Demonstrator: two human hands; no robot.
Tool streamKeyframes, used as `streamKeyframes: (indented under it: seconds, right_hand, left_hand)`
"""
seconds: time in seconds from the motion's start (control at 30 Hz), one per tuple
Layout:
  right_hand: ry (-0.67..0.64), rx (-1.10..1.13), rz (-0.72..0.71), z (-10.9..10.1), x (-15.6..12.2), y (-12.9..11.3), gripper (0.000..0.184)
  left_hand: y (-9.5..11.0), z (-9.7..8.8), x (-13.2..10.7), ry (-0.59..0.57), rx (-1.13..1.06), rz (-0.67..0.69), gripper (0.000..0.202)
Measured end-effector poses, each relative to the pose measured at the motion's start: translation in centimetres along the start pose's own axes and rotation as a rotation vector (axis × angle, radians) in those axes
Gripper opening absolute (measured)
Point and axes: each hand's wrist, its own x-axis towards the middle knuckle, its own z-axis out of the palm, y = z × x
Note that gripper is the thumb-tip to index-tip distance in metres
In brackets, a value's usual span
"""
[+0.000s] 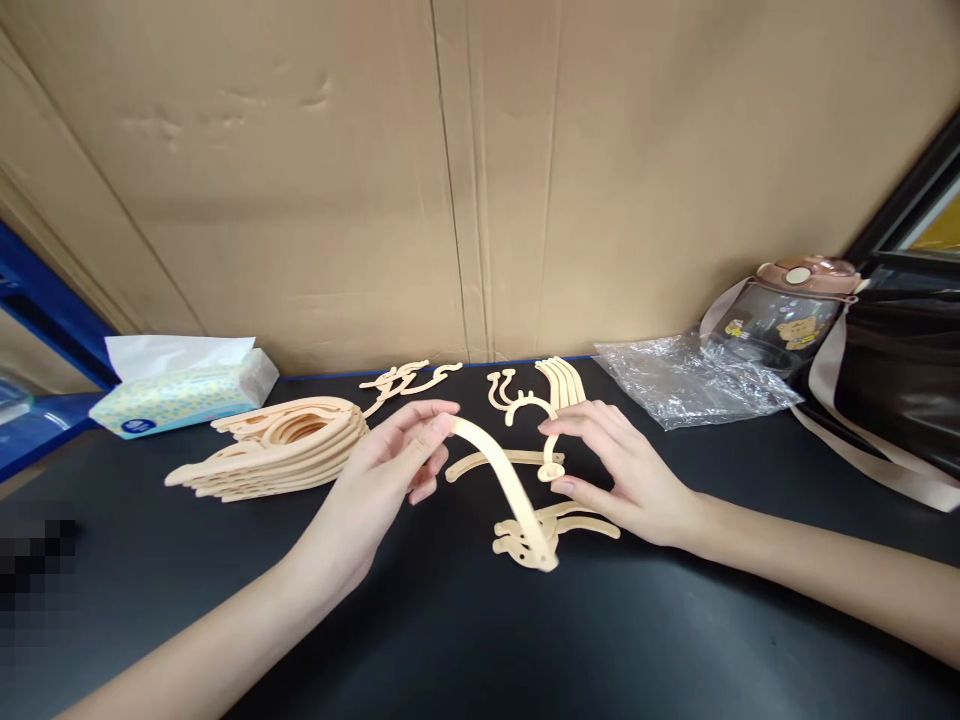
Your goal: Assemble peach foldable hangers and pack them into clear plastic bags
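My left hand (pixel 390 452) pinches one end of a curved beige plastic hanger arm (pixel 506 480), which slopes down to the right above the table. Between the thumb and fingers of my right hand (pixel 622 470) is a beige hanger hook (pixel 553 462) with a rounded base; its curved end points up and left. The two pieces are apart. Below them on the black table lie several flat beige hanger parts (pixel 517 545), partly covered by the held arm. Another curved hanger arm (pixel 469 463) rests just behind.
A stack of beige hangers (pixel 277 455) lies at left, before a tissue pack (pixel 184 390). Loose hooks (pixel 409 380) and nested curved arms (pixel 562 380) lie at the back. A clear plastic bag (pixel 682 380) and a strapped bottle (pixel 780 315) are at right, against a cardboard wall (pixel 337 200).
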Motion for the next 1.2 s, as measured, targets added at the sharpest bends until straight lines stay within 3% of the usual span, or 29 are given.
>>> streamKeyframes:
  seconds: [0.3,0.4,0.5,0.63,0.77,0.97,1.2]
  right_hand:
    - [-0.027,-0.051,-0.027,0.0,0.1,-0.2,0.031]
    - [-0.033,-0.066,-0.041,0.0,0.2,-0.2,0.031]
    - [-0.035,-0.066,-0.056,0.0,0.1,-0.1,0.031]
    - [-0.045,-0.05,-0.057,0.1,0.1,-0.1,0.033]
    - [-0.06,0.085,-0.038,0.1,0.2,-0.1,0.027]
    - [-0.091,0.362,0.23,-0.2,1.0,0.0,0.017]
    - [-0.111,0.685,0.448,-1.7,2.5,0.8,0.023]
  left_hand:
    - [0.1,0.0,0.2,-0.136,-0.09,-0.118,0.035]
    - [0.2,0.2,0.0,-0.168,0.019,-0.128,0.037]
    - [0.0,0.3,-0.3,-0.19,0.369,0.056,0.034]
    - [-0.7,0.2,-0.8,-0.205,0.889,0.446,0.025]
    - [-1.8,0.2,-1.1,-0.213,1.01,0.711,0.018]
    - [-2.4,0.5,-1.0,-0.191,0.991,0.79,0.028]
    - [-2.5,0.5,-0.9,-0.23,0.937,0.825,0.043]
